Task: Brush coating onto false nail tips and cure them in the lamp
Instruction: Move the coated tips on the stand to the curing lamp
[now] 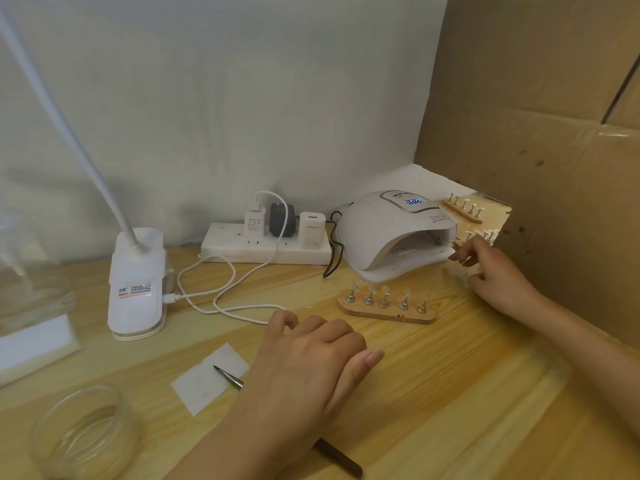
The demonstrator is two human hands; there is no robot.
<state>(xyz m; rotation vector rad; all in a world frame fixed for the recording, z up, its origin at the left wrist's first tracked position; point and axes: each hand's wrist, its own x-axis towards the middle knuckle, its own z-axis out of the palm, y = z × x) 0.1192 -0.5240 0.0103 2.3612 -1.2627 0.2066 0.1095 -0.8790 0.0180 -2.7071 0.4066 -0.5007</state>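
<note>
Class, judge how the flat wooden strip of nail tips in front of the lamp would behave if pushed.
The flat wooden strip lies low on the smooth wooden table, so it would probably slide, not tip. Its nail tips perch on thin stands, probably fragile.

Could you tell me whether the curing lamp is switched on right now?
On: the display atop the curing lamp shows lit blue digits. Whether the curing lights inside are glowing, I cannot tell.
</note>
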